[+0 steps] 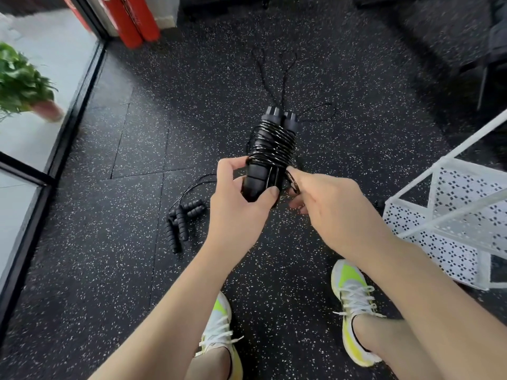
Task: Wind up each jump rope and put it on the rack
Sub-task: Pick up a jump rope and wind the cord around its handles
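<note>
Gripping the paired handles, the left hand clamps the wound jump rope mid-air above the floor; the right hand pinches the last loop, probably tucking it. The cord is thin, springy and slick, likely to uncoil; hold across the coils. A second rope lies on the floor, with the rack at right.

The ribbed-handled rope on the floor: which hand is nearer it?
Left. The left hand, gripping the wound rope's handles, sits just right of the floor rope. The right hand, pinching the cord, is farther right, toward the white rack.
</note>
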Action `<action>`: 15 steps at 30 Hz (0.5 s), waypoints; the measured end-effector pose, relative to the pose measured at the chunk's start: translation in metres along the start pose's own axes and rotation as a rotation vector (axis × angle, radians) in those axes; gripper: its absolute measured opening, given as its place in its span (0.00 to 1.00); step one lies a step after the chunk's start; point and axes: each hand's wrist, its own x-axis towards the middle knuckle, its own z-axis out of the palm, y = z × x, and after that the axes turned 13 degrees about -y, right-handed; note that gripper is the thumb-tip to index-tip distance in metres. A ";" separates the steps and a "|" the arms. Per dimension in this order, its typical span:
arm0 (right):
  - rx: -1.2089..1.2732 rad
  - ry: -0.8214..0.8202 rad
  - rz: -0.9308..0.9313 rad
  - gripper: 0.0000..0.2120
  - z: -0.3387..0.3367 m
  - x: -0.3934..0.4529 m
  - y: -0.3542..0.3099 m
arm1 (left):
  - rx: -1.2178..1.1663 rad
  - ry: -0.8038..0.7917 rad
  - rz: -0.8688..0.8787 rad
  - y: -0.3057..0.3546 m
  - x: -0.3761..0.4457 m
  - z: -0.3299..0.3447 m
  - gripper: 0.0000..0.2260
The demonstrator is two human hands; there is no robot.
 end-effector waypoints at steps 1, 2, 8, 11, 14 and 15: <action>-0.022 0.059 -0.035 0.20 0.000 0.000 0.002 | -0.001 -0.002 0.004 0.001 0.000 0.001 0.21; -0.043 0.123 -0.077 0.17 -0.001 0.000 0.005 | 0.001 -0.004 0.005 0.001 -0.001 0.002 0.21; -0.009 0.363 -0.172 0.04 -0.003 0.002 0.010 | 0.040 -0.036 0.024 0.002 -0.006 0.011 0.21; 0.020 0.349 -0.164 0.03 -0.004 0.002 0.007 | 0.033 -0.065 0.041 0.003 -0.008 0.013 0.22; 0.118 0.326 -0.098 0.05 -0.005 0.002 0.006 | 0.054 -0.086 0.052 0.004 -0.008 0.014 0.21; 0.159 0.309 -0.069 0.06 -0.006 0.002 0.006 | 0.059 -0.086 0.052 0.005 -0.008 0.014 0.21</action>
